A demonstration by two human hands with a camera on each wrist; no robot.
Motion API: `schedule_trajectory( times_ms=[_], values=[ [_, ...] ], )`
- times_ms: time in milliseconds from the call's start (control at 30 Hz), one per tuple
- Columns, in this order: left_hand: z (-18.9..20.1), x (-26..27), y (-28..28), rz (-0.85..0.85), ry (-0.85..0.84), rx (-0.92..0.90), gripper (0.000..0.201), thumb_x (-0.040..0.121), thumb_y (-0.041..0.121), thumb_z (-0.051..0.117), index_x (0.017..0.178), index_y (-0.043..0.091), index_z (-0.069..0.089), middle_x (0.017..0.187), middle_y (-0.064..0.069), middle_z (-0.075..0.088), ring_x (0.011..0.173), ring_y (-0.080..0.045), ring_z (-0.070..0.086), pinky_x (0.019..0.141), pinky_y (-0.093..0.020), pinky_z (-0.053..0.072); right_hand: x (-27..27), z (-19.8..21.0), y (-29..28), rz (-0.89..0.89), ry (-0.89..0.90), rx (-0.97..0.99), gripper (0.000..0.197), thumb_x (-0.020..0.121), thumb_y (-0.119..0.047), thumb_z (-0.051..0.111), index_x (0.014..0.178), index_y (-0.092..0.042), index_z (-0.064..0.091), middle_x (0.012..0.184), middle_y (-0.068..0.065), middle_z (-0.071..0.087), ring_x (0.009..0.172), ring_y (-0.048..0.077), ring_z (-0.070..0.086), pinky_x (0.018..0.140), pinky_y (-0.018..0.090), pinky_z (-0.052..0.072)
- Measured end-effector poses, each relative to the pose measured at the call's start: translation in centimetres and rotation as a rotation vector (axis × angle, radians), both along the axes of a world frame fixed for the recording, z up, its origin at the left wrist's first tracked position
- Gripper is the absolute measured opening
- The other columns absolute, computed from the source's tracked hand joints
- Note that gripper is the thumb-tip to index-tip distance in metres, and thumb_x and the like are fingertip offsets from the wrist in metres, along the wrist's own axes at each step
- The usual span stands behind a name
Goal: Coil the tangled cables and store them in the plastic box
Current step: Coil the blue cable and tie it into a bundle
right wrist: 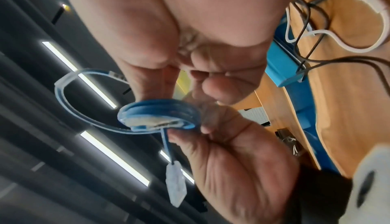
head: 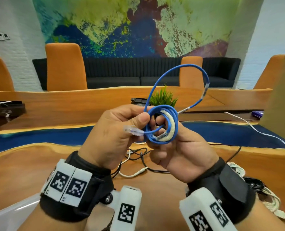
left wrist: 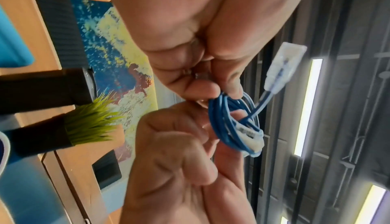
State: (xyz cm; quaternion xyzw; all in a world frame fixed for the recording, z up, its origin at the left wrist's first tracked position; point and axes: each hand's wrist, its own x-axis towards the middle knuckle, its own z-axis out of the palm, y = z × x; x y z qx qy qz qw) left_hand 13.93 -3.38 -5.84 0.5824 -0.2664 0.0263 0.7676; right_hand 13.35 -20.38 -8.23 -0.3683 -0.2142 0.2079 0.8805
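**Blue cable coil held in both hands**

Blue network cable (head: pixel 161 125), wound into a small coil, is held above the wooden surface (head: pixel 30 164). The left hand (head: pixel 111 135) pinches the coil's near side between thumb and fingers, its clear plug (head: pixel 132 130) sticking out leftward. The right hand (head: pixel 180 152) has its fingers curled round the opposite side. One loose loop rises above the coil. Black and white cables (head: pixel 135 164) lie tangled on the surface below the hands.
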Motion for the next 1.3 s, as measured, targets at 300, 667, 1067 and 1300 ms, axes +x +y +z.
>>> schedule_trajectory(
  times_ms=[300, 667, 1067, 1300],
  values=[
    [-0.5, 0.0, -0.4, 0.297, -0.247, 0.17, 0.016, 0.086, 0.013, 0.07, 0.098, 0.022, 0.077, 0.085, -0.007, 0.075, 0.076, -0.032, 0.069, 0.065, -0.041, 0.058, -0.5, 0.0, 0.0, 0.02, -0.114, -0.26, 0.018, 0.078, -0.024, 0.075, 0.083, -0.016, 0.06, 0.085, 0.01, 0.062, 0.065, 0.018, 0.063, 0.05, 0.024, 0.051],
    [1.7, 1.5, 5.1, 0.641, -0.316, 0.193, 0.023, 0.091, 0.006, 0.066, 0.096, 0.027, 0.074, 0.079, -0.001, 0.074, 0.064, -0.011, 0.064, 0.059, -0.022, 0.053, 0.7, 2.9, -6.9, -0.955, -0.647, -1.175, 0.01, 0.088, -0.033, 0.063, 0.09, -0.035, 0.073, 0.069, -0.002, 0.068, 0.06, 0.012, 0.061, 0.054, 0.029, 0.05],
    [2.0, 1.4, 5.6, 0.546, -0.105, 0.128, 0.01, 0.092, 0.01, 0.062, 0.09, 0.015, 0.07, 0.077, 0.0, 0.071, 0.062, -0.012, 0.06, 0.055, -0.018, 0.051, 2.3, 2.4, -11.8, -1.342, -0.625, -1.213, 0.021, 0.088, -0.061, 0.051, 0.095, -0.044, 0.061, 0.083, -0.011, 0.065, 0.077, 0.019, 0.068, 0.071, 0.047, 0.059],
    [1.2, 0.1, 0.8, 0.075, 0.225, -0.246, 0.017, 0.082, 0.019, 0.06, 0.092, 0.006, 0.064, 0.076, -0.001, 0.066, 0.055, -0.004, 0.052, 0.047, -0.012, 0.046, 2.1, 0.9, -4.8, -1.039, -0.557, -1.002, 0.022, 0.095, -0.008, 0.057, 0.088, -0.027, 0.064, 0.078, 0.002, 0.07, 0.07, 0.013, 0.071, 0.061, 0.031, 0.061]
  ],
)
